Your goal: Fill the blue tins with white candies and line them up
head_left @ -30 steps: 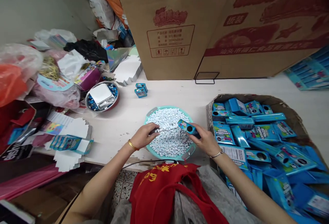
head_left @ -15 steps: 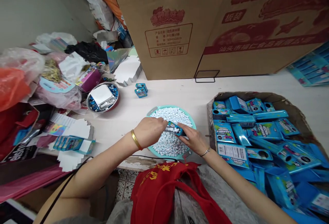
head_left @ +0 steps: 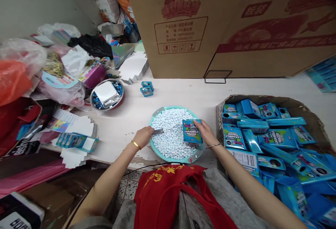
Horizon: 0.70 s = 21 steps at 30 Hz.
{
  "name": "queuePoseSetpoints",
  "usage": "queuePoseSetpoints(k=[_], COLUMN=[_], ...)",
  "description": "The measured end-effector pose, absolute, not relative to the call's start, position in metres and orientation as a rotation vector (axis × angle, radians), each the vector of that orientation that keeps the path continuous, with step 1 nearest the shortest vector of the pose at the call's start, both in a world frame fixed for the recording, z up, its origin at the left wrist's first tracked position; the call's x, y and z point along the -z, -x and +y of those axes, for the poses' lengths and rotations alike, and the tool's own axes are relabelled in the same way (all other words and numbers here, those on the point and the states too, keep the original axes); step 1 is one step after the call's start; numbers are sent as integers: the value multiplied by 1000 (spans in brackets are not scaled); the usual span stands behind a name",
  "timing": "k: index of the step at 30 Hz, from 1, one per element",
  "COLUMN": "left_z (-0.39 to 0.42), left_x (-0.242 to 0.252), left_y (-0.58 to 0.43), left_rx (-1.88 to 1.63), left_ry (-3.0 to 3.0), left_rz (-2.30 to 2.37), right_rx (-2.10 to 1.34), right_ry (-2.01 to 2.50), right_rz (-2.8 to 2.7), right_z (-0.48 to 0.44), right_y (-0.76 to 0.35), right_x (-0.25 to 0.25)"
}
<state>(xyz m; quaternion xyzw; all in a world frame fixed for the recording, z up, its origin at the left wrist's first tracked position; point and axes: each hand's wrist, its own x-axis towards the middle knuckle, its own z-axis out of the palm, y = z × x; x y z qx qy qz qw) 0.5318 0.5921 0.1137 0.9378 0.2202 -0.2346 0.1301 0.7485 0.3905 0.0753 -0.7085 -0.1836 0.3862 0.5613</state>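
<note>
A round turquoise basin [head_left: 154, 149] on the table holds a heap of small white candies [head_left: 168, 124]. My left hand [head_left: 145, 136] is closed on the handle of a metal scoop [head_left: 158, 131], which reaches over the basin's left side; its far end is hard to make out. In my right hand [head_left: 206, 133] is a small blue candy box [head_left: 191, 131], held by its right side above the candies with its printed front facing up.
A carton [head_left: 219, 117] full of blue boxes stands right. A metal bowl [head_left: 122, 99] carrying a white scale [head_left: 106, 94] sits left. Two small blue boxes [head_left: 147, 89] stand behind the basin. A big cardboard box [head_left: 181, 64] fills the back; bags and card stacks crowd the left.
My left hand has drawn the scoop away from the box, to the left and down. The box has moved right and turned so that its printed front shows.
</note>
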Motion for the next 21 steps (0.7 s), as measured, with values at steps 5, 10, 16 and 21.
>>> queuePoseSetpoints(k=[5, 10, 16, 21], left_z=[552, 546, 567, 581], left_x=[-54, -43, -79, -135], left_y=[-562, -567, -547, -550], left_rx=[430, 355, 104, 12], left_ry=[-2546, -2489, -2352, -2384], left_rz=[580, 570, 419, 289], right_rx=[-1002, -1036, -787, -542], right_ry=[1799, 1691, 1659, 1877], right_rz=[-380, -432, -642, -937], right_z=[402, 398, 368, 353], right_y=[-739, -729, -739, -745], right_x=[-58, -68, -89, -92])
